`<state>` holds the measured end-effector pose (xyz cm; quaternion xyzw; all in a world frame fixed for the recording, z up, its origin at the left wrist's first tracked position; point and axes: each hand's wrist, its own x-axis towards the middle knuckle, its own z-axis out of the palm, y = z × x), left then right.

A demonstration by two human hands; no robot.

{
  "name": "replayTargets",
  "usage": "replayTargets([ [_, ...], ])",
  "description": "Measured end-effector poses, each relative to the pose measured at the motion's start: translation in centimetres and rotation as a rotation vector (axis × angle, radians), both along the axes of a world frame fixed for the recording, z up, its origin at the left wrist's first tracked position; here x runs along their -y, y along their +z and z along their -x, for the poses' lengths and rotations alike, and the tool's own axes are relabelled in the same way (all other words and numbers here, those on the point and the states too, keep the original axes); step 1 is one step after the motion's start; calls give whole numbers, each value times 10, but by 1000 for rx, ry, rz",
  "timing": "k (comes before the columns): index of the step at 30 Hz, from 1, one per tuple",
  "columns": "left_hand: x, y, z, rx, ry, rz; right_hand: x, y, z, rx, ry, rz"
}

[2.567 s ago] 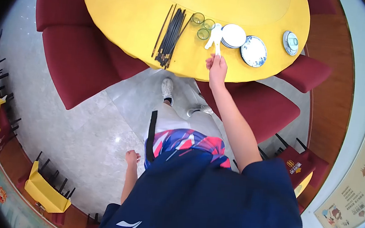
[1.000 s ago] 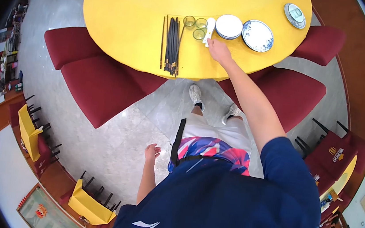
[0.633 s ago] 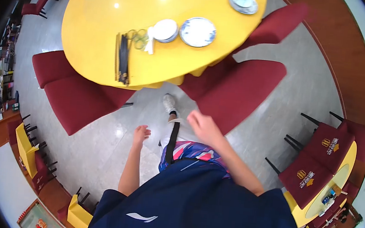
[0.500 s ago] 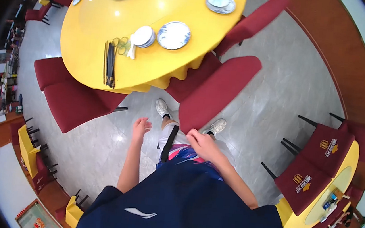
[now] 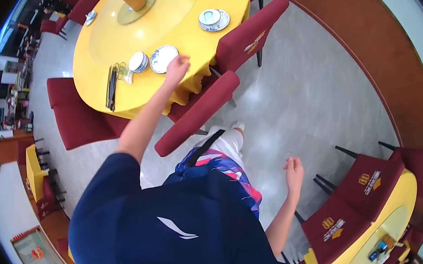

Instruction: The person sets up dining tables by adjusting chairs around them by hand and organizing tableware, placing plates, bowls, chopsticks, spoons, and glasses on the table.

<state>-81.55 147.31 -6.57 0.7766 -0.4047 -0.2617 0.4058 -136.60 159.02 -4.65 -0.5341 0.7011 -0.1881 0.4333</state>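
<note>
My left hand [image 5: 178, 69] is raised at the right edge of the patterned plates [image 5: 161, 58]; its fingers are loosely bent and apart, and I cannot tell whether they touch the rim. White bowls [image 5: 137, 61] are stacked left of the plates. Beside them lie white spoons [image 5: 128, 77], green-tinted glasses [image 5: 121, 68] and a bundle of dark chopsticks [image 5: 111, 88], all on the yellow table [image 5: 143, 91]. Low over the floor on the right, my right hand [image 5: 294, 172] has loosely bent fingers and nothing in it.
A red chair [image 5: 198, 114] stands close in front of me, with another [image 5: 253, 33] beyond it. A place setting [image 5: 214, 20] sits at the table's right. The wooden holder [image 5: 133, 0] is on the turntable. More chairs [image 5: 341, 218] surround a second yellow table at the lower right.
The view has shifted right along the table. My right hand left the spoons, came back to my body, then moved out right. My left hand rose from my side to the plates' edge.
</note>
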Motion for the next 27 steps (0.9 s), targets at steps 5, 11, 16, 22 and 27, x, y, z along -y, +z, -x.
replayTargets([
  [5,167,-7,-1,324,-38,-109,26,-31,11,46,50,-162],
  [11,302,-70,-30,432,280,-386,33,-49,25,-163,107,-429],
  [16,343,-89,-63,539,81,-518,63,-30,32,-182,84,-443],
  [22,339,-76,-80,523,78,-423,123,-24,39,-13,-100,-404],
  [27,266,-49,-42,403,375,25,123,-69,82,134,-61,-260],
])
